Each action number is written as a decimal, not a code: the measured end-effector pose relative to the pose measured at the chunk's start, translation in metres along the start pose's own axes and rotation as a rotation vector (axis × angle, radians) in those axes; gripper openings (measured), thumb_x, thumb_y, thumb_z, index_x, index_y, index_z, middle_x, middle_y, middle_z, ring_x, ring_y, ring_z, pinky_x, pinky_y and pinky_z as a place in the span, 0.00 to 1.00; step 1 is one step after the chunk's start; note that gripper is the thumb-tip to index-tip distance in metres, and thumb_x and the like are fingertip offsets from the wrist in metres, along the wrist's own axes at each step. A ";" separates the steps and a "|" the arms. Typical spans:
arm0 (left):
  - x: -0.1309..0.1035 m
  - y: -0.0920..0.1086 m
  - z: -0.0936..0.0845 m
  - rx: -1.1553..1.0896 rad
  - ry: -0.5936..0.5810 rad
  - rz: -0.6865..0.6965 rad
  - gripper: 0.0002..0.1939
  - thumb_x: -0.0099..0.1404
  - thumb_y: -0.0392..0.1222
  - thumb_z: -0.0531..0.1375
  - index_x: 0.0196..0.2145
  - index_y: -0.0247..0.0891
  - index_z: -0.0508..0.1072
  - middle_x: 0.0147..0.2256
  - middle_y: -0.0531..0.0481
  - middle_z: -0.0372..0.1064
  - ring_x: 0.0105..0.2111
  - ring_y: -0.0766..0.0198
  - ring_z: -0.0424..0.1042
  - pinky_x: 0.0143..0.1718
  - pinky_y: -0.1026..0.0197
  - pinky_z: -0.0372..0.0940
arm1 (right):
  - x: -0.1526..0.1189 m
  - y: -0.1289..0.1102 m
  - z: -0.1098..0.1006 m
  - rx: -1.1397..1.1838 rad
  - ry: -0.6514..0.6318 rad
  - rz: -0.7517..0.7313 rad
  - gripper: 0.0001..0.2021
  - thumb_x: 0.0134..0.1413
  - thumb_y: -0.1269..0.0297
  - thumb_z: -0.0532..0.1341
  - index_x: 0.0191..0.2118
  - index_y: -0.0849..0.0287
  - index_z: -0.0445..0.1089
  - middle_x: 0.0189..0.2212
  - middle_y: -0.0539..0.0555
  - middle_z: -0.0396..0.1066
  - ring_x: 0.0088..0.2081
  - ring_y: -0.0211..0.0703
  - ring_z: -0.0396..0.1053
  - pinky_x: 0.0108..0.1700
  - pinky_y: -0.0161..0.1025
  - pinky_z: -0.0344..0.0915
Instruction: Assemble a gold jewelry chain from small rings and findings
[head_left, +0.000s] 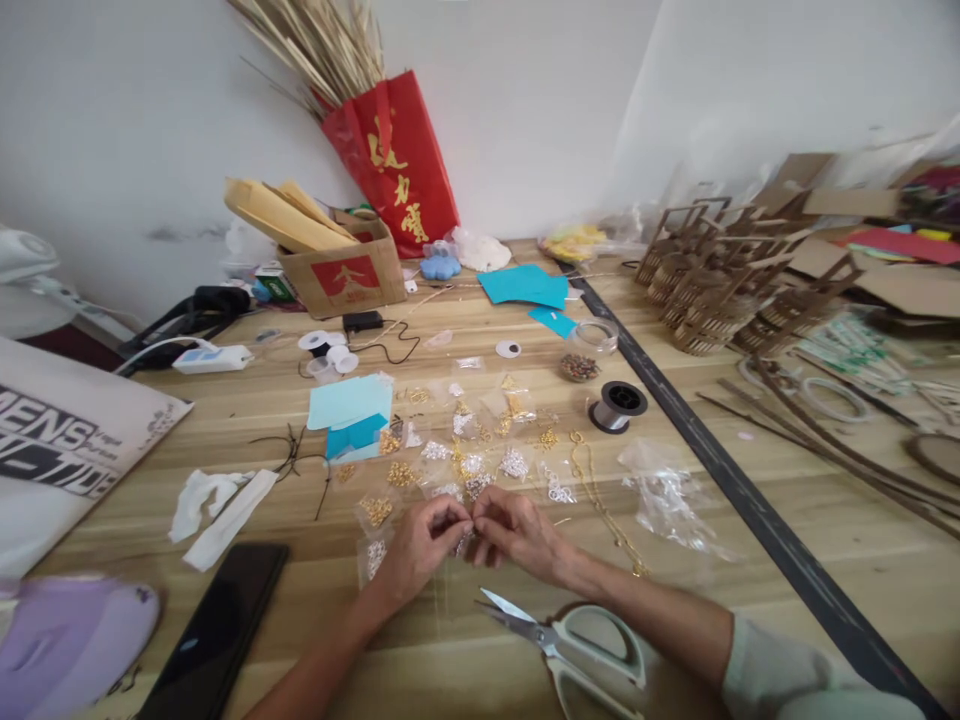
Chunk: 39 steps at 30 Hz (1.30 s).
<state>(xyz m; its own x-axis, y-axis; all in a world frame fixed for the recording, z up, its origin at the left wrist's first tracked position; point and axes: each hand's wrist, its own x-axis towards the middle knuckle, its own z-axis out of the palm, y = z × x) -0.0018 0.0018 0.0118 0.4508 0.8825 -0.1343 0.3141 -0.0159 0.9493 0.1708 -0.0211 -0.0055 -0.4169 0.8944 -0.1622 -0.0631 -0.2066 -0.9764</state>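
My left hand [426, 541] and my right hand [517, 532] meet over the table, fingertips pinched together and almost touching. Whatever is between the fingers is too small to make out. Just beyond them lie small clear bags of silver findings [514, 462] and gold findings [403, 473]. A gold chain [592, 490] stretches along the table to the right of my right hand. Below my right hand rests a pair of scissors [551, 637] with pale handles, its blades parted.
A phone [217, 630] lies at front left. A spool of wire [618, 405], a glass jar of beads [580, 367] and crumpled plastic bags [667, 490] are to the right. Woven baskets [712, 300] crowd the back right. Blue paper sheets [349, 402] lie left of the findings.
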 end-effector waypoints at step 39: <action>0.005 -0.003 -0.001 -0.244 -0.201 -0.081 0.24 0.56 0.63 0.60 0.25 0.36 0.64 0.20 0.54 0.65 0.20 0.68 0.65 0.24 0.65 0.60 | -0.010 -0.009 -0.002 -0.914 0.030 -0.509 0.07 0.63 0.73 0.47 0.35 0.57 0.58 0.29 0.52 0.64 0.25 0.37 0.60 0.29 0.34 0.57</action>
<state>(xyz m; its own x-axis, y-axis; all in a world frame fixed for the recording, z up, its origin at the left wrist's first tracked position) -0.0018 0.0066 0.0087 0.5963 0.7652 -0.2427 0.1568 0.1855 0.9701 0.1772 -0.0274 0.0051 -0.5101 0.8035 0.3070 0.4901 0.5648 -0.6640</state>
